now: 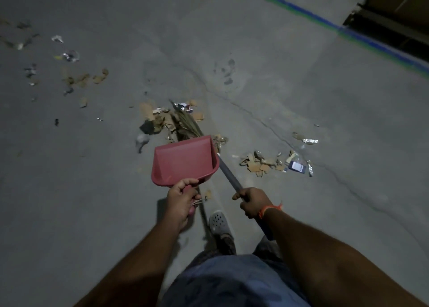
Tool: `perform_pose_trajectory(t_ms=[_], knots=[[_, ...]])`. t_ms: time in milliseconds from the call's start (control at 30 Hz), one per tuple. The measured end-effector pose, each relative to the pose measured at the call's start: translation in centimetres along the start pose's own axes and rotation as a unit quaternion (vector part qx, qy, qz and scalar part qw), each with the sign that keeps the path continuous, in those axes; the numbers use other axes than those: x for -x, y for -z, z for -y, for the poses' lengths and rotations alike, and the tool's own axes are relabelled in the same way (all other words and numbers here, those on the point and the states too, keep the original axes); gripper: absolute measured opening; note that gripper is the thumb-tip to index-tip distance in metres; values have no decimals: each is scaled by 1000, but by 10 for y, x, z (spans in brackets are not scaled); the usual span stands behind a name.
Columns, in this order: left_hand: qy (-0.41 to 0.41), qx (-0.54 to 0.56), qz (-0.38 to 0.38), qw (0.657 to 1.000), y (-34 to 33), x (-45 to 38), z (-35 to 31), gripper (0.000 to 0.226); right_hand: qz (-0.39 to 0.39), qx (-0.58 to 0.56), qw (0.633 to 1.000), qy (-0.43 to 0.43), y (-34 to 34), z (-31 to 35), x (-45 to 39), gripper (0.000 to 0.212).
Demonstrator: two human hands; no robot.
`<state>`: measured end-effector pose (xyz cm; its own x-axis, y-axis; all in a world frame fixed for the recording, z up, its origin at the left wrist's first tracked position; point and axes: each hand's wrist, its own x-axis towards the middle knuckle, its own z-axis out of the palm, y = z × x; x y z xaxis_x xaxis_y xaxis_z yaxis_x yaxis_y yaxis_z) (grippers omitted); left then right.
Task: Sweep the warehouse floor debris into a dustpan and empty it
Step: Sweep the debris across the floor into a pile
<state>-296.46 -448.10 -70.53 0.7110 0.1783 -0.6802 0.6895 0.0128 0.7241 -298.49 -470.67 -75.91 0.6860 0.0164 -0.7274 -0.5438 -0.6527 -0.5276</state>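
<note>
Now gathering: my left hand (182, 196) grips the red dustpan (184, 159), my right hand (254, 201) clamps the broom (228, 174).
Bristles sit in the debris pile (160, 118) just beyond the pan; I judge its lip belongs flat on the floor, with short strokes toward me.

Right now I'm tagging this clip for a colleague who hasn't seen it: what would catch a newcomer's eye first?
The red dustpan at the centre, gripped by its handle in the left hand. Beside it the right hand holds the broom, whose bristles reach into the cardboard and foil scraps just beyond the pan. A blue floor line crosses the upper right.
</note>
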Motion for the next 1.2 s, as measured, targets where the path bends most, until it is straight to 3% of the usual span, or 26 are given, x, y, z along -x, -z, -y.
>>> perform_pose_trajectory(t_ms=[200,400,633,867,1067,1200], knots=[[-14,-21,45,999,-24,16,-3,25,-84,-79,990,-76,-7,-51,35,35],[-27,-44,85,995,-60,36,14,25,-190,-177,953,-155,9,-113,71,31],[-32,-59,133,989,-101,59,33,27,-238,-214,914,-251,19,-199,123,26],[-23,-70,164,984,-112,74,45,29,-199,-210,913,-287,-3,-227,154,23],[-32,-66,161,984,-89,66,38,35,-79,-80,970,-216,-33,-186,149,27],[-36,-62,144,987,-50,56,34,34,-35,-13,989,-145,-46,-142,125,32]])
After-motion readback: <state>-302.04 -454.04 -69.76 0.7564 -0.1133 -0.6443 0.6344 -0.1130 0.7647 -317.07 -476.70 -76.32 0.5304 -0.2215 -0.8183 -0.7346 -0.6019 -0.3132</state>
